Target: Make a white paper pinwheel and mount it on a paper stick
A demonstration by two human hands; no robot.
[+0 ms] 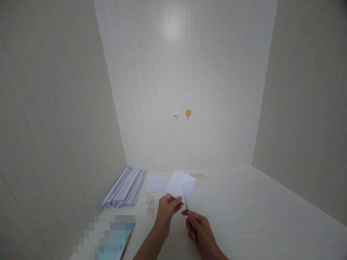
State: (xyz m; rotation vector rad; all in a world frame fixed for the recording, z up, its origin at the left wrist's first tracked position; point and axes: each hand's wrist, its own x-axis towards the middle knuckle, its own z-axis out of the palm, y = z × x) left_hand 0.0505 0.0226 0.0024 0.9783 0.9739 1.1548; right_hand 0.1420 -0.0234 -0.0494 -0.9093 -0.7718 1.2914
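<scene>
While left hand fingers clamp the folded white paper at its lower corner, right hand fingers pinch a thin dark object beneath it, above the table.

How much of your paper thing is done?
The paper is already folded. The left hand pinches it; the right hand holds a thin dark thing at its corner. One flat sheet and the bundle of strips lie untouched.
</scene>
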